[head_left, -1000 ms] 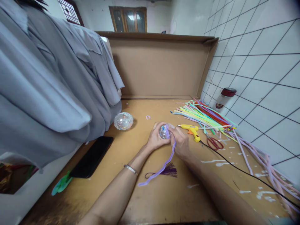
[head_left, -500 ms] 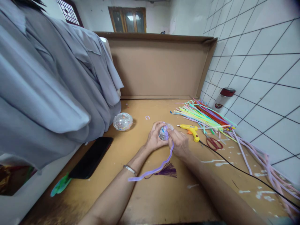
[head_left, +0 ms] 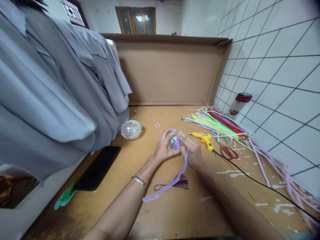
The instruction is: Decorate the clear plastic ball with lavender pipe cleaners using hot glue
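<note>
My left hand (head_left: 163, 147) is wrapped around a small clear ball (head_left: 173, 143) with shiny coloured flecks. A lilac pipe cleaner (head_left: 170, 184) runs across the ball, its wavy free end trailing toward me over the table. The fingers of my right hand (head_left: 193, 152) are closed on the pipe cleaner at the ball's right side; the fingertips' exact hold is partly hidden. Beneath the trailing end lies a dark purple tassel (head_left: 183, 184) with a thin loop. Left of my hands sits a clear bowl-like faceted piece (head_left: 131, 129).
A yellow glue gun (head_left: 203, 137) with a black cord and red-handled scissors (head_left: 228, 153) lie at the right. Behind them spreads a bundle of coloured pipe cleaners (head_left: 212, 121). A phone (head_left: 98, 168) rests at left. Cardboard (head_left: 170, 70) stands at the back, grey cloth (head_left: 60, 83) hangs left.
The pipe cleaner's free end has swung right and toward me, uncovering the tassel's loop. My right fingers have shifted slightly on the ball; my left hand holds nearly the same place.
</note>
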A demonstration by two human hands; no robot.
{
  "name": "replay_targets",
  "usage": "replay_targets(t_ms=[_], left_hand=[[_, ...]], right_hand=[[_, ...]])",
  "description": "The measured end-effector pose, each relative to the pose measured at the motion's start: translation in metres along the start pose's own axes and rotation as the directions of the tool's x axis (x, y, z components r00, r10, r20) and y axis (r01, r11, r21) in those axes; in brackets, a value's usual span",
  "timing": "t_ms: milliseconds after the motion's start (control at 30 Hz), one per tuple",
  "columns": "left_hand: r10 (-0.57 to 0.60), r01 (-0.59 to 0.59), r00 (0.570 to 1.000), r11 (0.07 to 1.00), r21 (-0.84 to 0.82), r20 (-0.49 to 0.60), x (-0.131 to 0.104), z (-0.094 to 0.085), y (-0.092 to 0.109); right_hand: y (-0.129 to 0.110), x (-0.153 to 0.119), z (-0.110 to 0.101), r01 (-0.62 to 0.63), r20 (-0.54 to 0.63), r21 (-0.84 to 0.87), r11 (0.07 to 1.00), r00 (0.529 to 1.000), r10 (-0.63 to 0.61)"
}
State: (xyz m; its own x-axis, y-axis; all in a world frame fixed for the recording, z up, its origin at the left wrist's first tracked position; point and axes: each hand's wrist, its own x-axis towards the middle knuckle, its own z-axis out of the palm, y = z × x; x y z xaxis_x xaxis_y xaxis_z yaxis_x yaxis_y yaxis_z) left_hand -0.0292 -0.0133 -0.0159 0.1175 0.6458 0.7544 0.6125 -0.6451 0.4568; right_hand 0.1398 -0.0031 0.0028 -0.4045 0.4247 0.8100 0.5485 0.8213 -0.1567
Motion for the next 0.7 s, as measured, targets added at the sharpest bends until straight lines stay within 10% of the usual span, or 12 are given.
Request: replay_targets(t_ms=[267, 700], left_hand=[[0.031, -0.031, 0.999, 0.999, 0.032, -0.019, -0.001, 0.002, -0.006], [0.123, -0.116, 0.990, 0.988, 0.097, -0.064, 0.001, 0.002, -0.011]], right_hand=[[0.001, 0.001, 0.000, -0.052, 0.026, 0.133, 0.990, 0.998, 0.049], [0.004, 0.003, -0.003, -0.194, -0.283, 0.138, 0.971, 0.932, 0.226]])
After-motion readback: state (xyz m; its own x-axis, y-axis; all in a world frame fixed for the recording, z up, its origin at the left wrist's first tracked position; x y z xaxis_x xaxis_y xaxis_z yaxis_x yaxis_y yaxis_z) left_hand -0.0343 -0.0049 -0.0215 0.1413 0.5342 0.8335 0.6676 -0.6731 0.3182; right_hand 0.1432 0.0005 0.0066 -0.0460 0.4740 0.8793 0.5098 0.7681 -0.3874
